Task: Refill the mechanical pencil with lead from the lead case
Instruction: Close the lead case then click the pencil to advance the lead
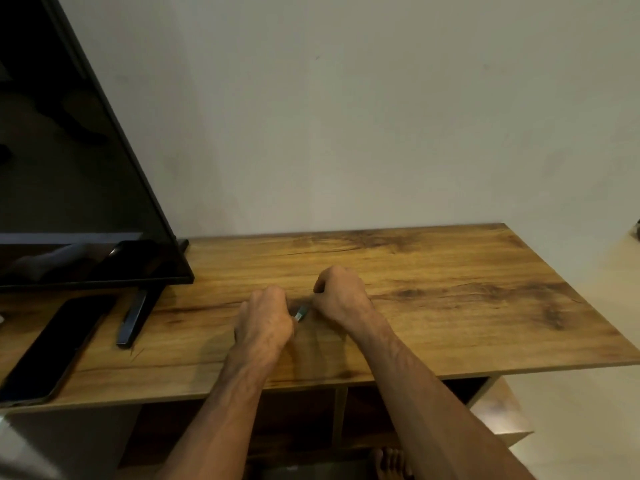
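Both my hands rest close together on the wooden tabletop (433, 271), near its middle. A short stretch of a greenish mechanical pencil (301, 312) with a pale tip shows in the gap between them. My left hand (266, 320) is closed in a fist around the pencil's near end. My right hand (341, 294) is curled with its fingertips pinched at the pencil's far end. The lead case is hidden; I cannot tell whether either hand holds it.
A black TV screen (69, 168) stands at the left on a dark foot (133, 320). A dark phone (52, 351) lies flat near the front left edge. Open shelf compartments (298, 420) sit under the tabletop, and a bare foot (389, 462) shows below.
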